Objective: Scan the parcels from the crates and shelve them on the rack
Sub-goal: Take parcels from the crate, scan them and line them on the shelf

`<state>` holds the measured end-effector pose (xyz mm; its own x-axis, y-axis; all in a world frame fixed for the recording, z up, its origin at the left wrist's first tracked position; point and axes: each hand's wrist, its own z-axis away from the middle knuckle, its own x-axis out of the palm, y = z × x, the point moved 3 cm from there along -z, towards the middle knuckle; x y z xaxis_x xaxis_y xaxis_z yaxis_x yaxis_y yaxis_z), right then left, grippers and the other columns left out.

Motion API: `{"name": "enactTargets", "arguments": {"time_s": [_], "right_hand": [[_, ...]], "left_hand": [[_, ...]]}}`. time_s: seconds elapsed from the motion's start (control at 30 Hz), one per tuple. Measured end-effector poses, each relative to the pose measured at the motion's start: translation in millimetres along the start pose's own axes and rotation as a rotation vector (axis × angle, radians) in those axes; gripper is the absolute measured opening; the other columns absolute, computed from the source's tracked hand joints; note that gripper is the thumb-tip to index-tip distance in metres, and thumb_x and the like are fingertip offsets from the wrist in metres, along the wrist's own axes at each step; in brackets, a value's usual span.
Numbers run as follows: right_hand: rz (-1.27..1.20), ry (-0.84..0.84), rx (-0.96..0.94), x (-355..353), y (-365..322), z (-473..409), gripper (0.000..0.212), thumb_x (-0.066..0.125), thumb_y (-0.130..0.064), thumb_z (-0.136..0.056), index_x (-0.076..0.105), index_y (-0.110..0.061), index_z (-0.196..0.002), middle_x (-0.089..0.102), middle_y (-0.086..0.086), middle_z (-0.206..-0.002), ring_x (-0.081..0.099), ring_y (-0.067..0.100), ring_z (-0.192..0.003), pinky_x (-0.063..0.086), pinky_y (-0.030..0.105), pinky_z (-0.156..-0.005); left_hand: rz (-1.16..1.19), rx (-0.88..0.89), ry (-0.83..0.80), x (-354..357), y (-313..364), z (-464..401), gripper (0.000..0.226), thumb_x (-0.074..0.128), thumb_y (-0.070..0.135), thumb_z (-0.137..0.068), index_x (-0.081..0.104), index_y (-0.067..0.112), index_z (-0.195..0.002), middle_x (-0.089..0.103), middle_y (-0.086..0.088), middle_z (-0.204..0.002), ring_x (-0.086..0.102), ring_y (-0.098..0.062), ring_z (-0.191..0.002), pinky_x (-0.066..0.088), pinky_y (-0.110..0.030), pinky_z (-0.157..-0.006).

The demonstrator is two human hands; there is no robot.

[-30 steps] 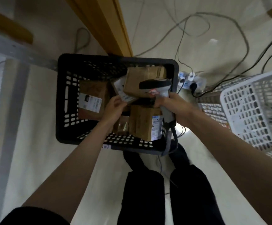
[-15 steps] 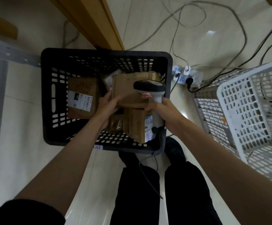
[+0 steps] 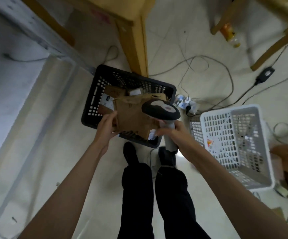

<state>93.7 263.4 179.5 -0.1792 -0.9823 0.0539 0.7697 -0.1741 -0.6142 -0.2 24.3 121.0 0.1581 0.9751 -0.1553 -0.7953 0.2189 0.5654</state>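
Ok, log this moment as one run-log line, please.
phase: scanning | left hand: holds brown parcel above black crate | right hand: grips scanner by parcel | white crate: beside, right

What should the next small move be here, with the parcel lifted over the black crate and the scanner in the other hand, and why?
Probably turn the parcel in the left hand until a label faces the scanner. The side facing the camera is plain brown, with no label visible, and the right hand holds the scanner beside it, above the black crate.
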Motion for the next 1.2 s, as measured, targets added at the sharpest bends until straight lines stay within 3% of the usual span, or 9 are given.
{"name": "enactTargets", "arguments": {"time_s": [0.1,0.2,0.37,0.5,0.67,0.8,0.87,1.07,1.2], "right_hand": [[0.094,-0.068,-0.114,-2,-36,56,0.011,0.067,0.005,-0.086,0.072,-0.003,-0.092,0.072,0.018,-0.086,0.067,0.012,-0.073,0.053,0.023,-0.067],[0.145,-0.111,-0.210,4,-65,109,0.032,0.065,0.009,-0.085,0.074,-0.018,-0.071,0.074,0.003,-0.071,0.068,0.012,-0.067,0.054,0.023,-0.063],[0.201,-0.179,-0.348,46,-97,189,0.024,0.070,-0.004,-0.084,0.072,-0.027,-0.090,0.074,-0.004,-0.085,0.068,0.021,-0.087,0.054,0.030,-0.067],[0.184,-0.261,-0.379,82,-97,243,0.039,0.070,-0.006,-0.088,0.075,-0.044,-0.089,0.074,-0.008,-0.103,0.066,0.021,-0.105,0.052,0.050,-0.092],[0.116,-0.346,-0.349,117,-70,299,0.029,0.068,-0.004,-0.091,0.073,-0.021,-0.114,0.070,0.013,-0.119,0.065,0.031,-0.111,0.049,0.060,-0.102],[0.017,-0.511,-0.382,156,-47,354,0.037,0.062,0.004,-0.090,0.072,-0.011,-0.122,0.073,0.007,-0.124,0.067,0.025,-0.117,0.056,0.033,-0.088],[-0.019,-0.548,-0.368,176,-37,382,0.034,0.060,0.006,-0.090,0.069,-0.006,-0.120,0.071,0.008,-0.122,0.067,0.027,-0.109,0.058,0.030,-0.084],[0.035,-0.633,-0.431,219,-33,450,0.036,0.059,0.005,-0.092,0.069,-0.010,-0.122,0.073,0.005,-0.119,0.068,0.019,-0.110,0.056,0.033,-0.095],[0.078,-0.596,-0.463,236,-51,477,0.041,0.066,-0.001,-0.092,0.060,0.000,-0.133,0.067,0.022,-0.122,0.061,0.036,-0.117,0.051,0.047,-0.101]], "left_hand": [[0.139,-0.013,0.024,-15,20,69,0.057,0.051,0.067,-0.093,0.068,0.015,-0.110,0.074,-0.005,-0.105,0.072,-0.025,-0.095,0.061,-0.038,-0.078],[0.313,-0.010,0.058,-36,32,141,0.071,0.042,0.078,-0.090,0.067,0.014,-0.112,0.069,-0.006,-0.095,0.073,-0.023,-0.081,0.061,-0.038,-0.067],[0.468,-0.028,0.133,-82,38,245,0.073,0.042,0.082,-0.086,0.066,0.014,-0.101,0.064,-0.012,-0.092,0.068,-0.035,-0.086,0.060,-0.040,-0.061],[0.575,-0.018,0.199,-121,13,312,0.066,0.062,0.077,-0.079,0.062,0.016,-0.104,0.059,-0.015,-0.102,0.064,-0.037,-0.089,0.061,-0.049,-0.063],[0.807,0.028,0.162,-160,-49,392,0.045,0.077,0.052,-0.080,0.060,0.017,-0.102,0.055,-0.016,-0.108,0.063,-0.039,-0.094,0.060,-0.053,-0.069],[0.911,0.093,0.119,-186,-102,457,0.067,0.075,0.056,-0.078,0.055,0.024,-0.134,0.055,-0.017,-0.125,0.063,-0.043,-0.105,0.057,-0.055,-0.083],[0.935,0.112,0.102,-198,-124,490,0.080,0.079,0.060,-0.064,0.056,0.025,-0.132,0.055,-0.018,-0.124,0.062,-0.043,-0.106,0.053,-0.058,-0.091],[1.017,0.285,0.085,-234,-156,572,0.084,0.087,0.051,-0.054,0.061,0.021,-0.128,0.060,-0.021,-0.128,0.065,-0.042,-0.112,0.052,-0.058,-0.097],[0.857,0.427,0.212,-254,-148,614,0.092,0.090,0.048,-0.054,0.055,0.015,-0.133,0.064,-0.019,-0.130,0.069,-0.034,-0.109,0.058,-0.047,-0.091]]}}
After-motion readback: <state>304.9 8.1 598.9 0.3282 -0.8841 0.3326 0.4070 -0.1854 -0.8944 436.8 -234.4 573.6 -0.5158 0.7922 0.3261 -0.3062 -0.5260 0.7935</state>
